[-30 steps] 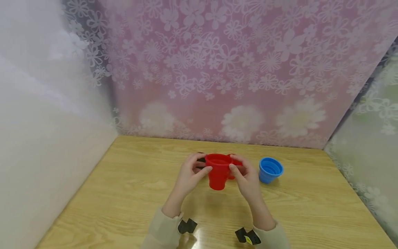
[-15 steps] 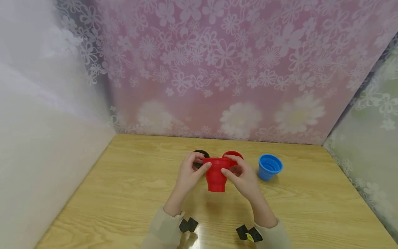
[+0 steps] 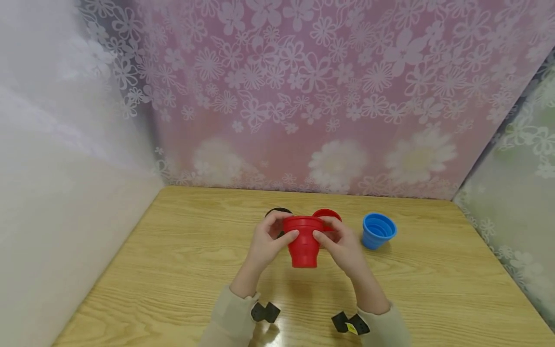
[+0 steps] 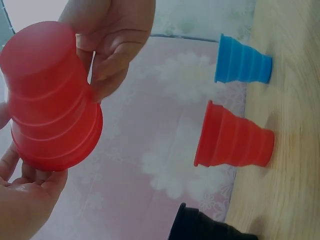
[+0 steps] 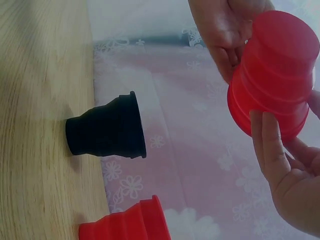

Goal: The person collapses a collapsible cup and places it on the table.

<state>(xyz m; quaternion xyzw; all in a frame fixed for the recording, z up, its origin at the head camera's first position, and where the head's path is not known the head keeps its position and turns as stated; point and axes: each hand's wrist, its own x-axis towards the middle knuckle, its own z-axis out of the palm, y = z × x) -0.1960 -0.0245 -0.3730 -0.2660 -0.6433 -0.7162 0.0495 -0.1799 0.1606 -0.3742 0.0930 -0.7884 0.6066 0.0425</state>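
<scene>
Head view high, tilted down; wrist views low, close, forward, sharing held cup (image 4: 52,102).

over my feed i see one collapsible cup (image 3: 304,248) above the desk (image 3: 182,270), between left grip (image 3: 266,242) and right grip (image 3: 344,245); behind, left cup (image 5: 106,127), middle cup (image 4: 236,136), right cup (image 3: 378,232) stand on the desk.

in my head view, i lose most of the black cup (image 3: 278,209) behind the left hand (image 3: 267,239); the right hand (image 3: 345,244) partly covers the far red cup (image 3: 327,212).
</scene>
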